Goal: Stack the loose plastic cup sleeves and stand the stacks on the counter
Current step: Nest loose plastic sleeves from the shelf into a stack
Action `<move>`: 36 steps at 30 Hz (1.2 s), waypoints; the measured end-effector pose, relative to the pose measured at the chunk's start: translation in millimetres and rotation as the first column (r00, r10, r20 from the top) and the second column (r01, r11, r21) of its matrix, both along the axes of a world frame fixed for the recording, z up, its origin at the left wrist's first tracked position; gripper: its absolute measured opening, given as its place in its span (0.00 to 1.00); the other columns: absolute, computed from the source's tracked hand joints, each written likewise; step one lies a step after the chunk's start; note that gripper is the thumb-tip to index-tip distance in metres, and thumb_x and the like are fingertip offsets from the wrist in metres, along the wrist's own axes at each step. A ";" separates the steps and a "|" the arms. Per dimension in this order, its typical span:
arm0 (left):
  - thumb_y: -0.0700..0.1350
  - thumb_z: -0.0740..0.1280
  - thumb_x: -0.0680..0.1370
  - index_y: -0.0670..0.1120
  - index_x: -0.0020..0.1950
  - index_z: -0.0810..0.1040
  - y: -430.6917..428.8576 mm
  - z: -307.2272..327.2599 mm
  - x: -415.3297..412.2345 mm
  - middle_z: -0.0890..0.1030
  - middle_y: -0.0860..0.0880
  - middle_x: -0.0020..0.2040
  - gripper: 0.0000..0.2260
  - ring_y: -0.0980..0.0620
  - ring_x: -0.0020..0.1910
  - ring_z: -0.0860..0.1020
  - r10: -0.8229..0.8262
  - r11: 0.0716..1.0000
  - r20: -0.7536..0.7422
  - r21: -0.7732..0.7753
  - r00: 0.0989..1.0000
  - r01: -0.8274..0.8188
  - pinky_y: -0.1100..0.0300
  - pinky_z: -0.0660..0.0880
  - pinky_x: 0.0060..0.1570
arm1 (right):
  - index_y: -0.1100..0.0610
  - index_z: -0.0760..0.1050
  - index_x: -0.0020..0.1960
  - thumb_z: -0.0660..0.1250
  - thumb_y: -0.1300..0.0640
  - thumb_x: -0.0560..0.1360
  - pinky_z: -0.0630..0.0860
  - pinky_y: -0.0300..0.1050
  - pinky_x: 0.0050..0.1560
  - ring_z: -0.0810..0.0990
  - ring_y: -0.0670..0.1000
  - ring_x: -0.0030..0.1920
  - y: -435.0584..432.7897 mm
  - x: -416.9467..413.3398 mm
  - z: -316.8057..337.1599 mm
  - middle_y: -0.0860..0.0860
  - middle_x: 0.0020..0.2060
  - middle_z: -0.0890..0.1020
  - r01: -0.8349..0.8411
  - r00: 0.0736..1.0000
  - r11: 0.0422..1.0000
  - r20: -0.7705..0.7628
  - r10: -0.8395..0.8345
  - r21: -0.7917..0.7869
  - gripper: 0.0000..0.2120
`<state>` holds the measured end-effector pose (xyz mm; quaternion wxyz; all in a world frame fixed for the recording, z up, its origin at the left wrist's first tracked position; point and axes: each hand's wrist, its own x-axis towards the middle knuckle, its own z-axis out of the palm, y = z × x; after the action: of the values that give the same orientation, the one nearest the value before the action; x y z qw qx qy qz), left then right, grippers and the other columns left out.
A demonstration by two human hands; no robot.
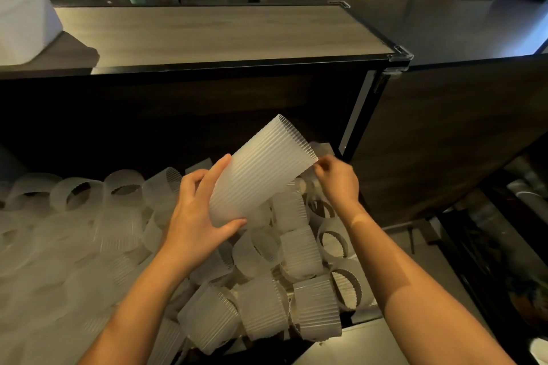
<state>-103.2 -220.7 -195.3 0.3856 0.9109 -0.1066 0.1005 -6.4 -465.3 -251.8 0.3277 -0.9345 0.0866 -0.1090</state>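
Dozens loose, one stack in hand

Nearest, a heap of loose ribbed cup sleeves (267,290), jumbled at every angle. Just above it, left hand (195,216) wraps fingers and thumb round the narrow end of a tilted sleeve stack (261,175), held clear of the heap and not yet on the counter. Right hand (338,181) pinches fingertips at the wide rim. Beyond, wooden counter (207,32), with a white tub (20,18) at its left end. Likely risks: skewed nesting that jams or crumples a thin rim, and a lopsided stack toppling once stood up.

A tall stack of ribbed translucent sleeves (261,169) is tilting up to the right above a loose pile of sleeves (267,275), below the wood-grain tabletop (222,32).
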 end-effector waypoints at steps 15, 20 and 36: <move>0.46 0.76 0.66 0.65 0.67 0.52 -7.2 -0.4 2.6 0.60 0.47 0.67 0.42 0.56 0.59 0.61 -0.019 1.000 -0.007 0.016 1.000 0.019 0.55 0.63 0.57 | 0.54 0.75 0.48 0.59 0.58 0.75 0.74 0.35 0.49 0.77 0.40 0.44 5.6 -72.0 101.0 0.40 0.39 0.80 -0.439 0.819 0.709 0.571 0.063 0.552 0.07; 0.47 0.76 0.66 0.65 0.68 0.51 -7.9 -0.9 1.5 0.61 0.47 0.66 0.43 0.55 0.59 0.61 -0.033 0.998 -0.003 0.044 0.999 0.034 0.52 0.65 0.58 | 0.49 0.75 0.48 0.58 0.55 0.74 0.74 0.34 0.48 0.78 0.42 0.44 6.3 -77.9 94.0 0.41 0.40 0.80 -0.437 0.837 0.787 0.518 0.178 0.435 0.08; 0.47 0.76 0.66 0.68 0.67 0.50 -6.4 1.5 -0.8 0.60 0.49 0.66 0.43 0.56 0.59 0.61 -0.021 0.999 0.005 0.025 1.000 0.021 0.54 0.64 0.57 | 0.49 0.71 0.64 0.63 0.50 0.77 0.74 0.45 0.57 0.77 0.49 0.58 -16.1 -50.0 18.1 0.48 0.59 0.79 -0.230 0.903 0.968 -0.392 0.175 -0.098 0.16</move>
<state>-104.1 -227.1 -193.8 0.3750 0.9142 -0.1185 0.0976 -56.4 -481.4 -233.7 0.2472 -0.9625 0.0430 0.1029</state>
